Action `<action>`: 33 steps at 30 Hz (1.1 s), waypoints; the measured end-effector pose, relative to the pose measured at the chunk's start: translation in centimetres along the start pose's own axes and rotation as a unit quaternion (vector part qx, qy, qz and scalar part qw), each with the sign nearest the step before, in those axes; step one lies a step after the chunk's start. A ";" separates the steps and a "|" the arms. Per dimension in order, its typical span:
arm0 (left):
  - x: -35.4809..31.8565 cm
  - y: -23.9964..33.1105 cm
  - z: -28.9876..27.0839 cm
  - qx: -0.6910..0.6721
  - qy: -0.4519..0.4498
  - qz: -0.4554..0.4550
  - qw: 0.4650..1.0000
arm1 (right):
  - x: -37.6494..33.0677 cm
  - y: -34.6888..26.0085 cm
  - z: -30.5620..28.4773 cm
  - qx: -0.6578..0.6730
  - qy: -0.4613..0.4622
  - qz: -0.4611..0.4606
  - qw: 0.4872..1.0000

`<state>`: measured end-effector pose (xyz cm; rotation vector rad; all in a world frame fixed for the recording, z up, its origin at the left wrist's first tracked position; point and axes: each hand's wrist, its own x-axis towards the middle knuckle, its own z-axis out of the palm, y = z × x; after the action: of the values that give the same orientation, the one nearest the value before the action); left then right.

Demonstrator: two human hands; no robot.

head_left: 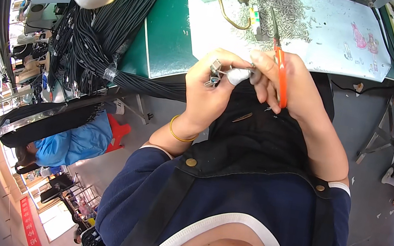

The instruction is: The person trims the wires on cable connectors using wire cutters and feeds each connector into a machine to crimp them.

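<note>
Left hand pinches a small metal connector at the cable end; right hand, just beside it, has its grip closed round orange-handled scissors. Both work in front of the table edge. Judged best: steady the connector and cut close, clear of the taped fingertip. Blade tips and the cut point are hidden by fingers.

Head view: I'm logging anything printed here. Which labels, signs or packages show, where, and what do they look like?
Banner: lower left, long red strip, pale marks.
Sticker: on the bench sheet, upper right, small pink figures.
Label: bench, top centre, small strip of coloured blocks.
No packages or screens.
</note>
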<state>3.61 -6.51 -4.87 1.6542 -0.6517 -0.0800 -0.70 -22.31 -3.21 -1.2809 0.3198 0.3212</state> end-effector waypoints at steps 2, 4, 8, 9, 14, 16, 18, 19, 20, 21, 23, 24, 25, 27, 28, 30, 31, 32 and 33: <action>0.2 0.7 -0.1 -0.099 0.028 -0.106 0.989 | 0.4 1.0 0.0 0.129 -0.090 -0.043 0.987; 0.5 0.5 -0.9 -0.274 -0.007 -0.242 0.931 | 1.2 4.2 0.3 -0.094 0.031 -0.224 0.970; 1.1 0.5 -2.1 -0.353 -0.065 -0.337 0.870 | 0.9 3.1 0.1 -0.440 0.196 -0.490 0.726; 1.2 0.6 -2.1 -0.353 -0.064 -0.338 0.870 | 0.8 2.9 -0.2 -0.454 0.191 -0.504 0.709; 1.4 0.9 -2.4 -0.301 -0.102 -0.367 0.874 | -0.2 1.7 -0.9 -0.601 0.160 -0.496 0.606; 1.3 1.0 -1.9 -0.323 -0.110 -0.381 0.859 | 0.3 2.2 -0.8 -0.563 0.198 -0.525 0.607; 0.6 1.3 -0.4 -0.032 -0.040 -0.163 0.985 | 0.7 3.5 -0.1 -0.517 0.213 -0.507 0.656; 0.1 0.8 -0.4 0.073 -0.039 -0.078 0.993 | 0.8 3.7 0.1 -0.468 0.226 -0.487 0.702; -0.1 0.1 -0.4 0.098 -0.036 -0.011 0.994 | -0.1 3.3 0.2 -0.468 0.180 -0.405 0.764; 0.0 -0.4 -0.3 0.123 -0.035 0.056 0.990 | -0.2 3.4 0.3 -0.468 0.181 -0.405 0.765; -0.2 0.1 -0.1 0.063 -0.011 -0.019 0.998 | 0.0 3.6 0.8 -0.204 0.128 -0.270 0.932; -0.3 0.4 0.0 0.002 0.014 -0.094 0.995 | 0.0 3.9 0.5 -0.201 0.111 -0.216 0.949; -0.2 0.4 0.0 0.001 0.012 -0.094 0.995 | 0.0 4.1 0.7 -0.201 0.112 -0.215 0.949; 0.0 0.5 -0.2 -0.128 0.005 -0.226 0.966 | 0.0 4.2 1.2 -0.055 0.115 -0.227 0.965; 0.1 0.8 -0.2 -0.158 0.005 -0.235 0.959 | -0.2 3.8 1.5 -0.055 0.115 -0.226 0.966; 0.2 0.8 -0.4 -0.181 0.007 -0.243 0.953 | -0.7 2.5 1.9 0.012 0.104 -0.185 0.977; 0.2 0.8 -0.6 -0.203 0.009 -0.249 0.947 | -0.8 2.5 1.5 0.012 0.103 -0.186 0.977; 0.3 0.9 -0.7 -0.203 0.010 -0.249 0.947 | -1.0 2.7 0.8 -0.095 0.079 -0.189 0.974; 0.4 1.1 -0.7 -0.220 0.015 -0.264 0.939 | -1.1 2.8 0.3 -0.201 0.055 -0.190 0.959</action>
<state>3.82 -6.16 -3.57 1.3473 -0.1287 -0.5491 -2.86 -21.40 -5.17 -1.7311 0.0961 -0.0183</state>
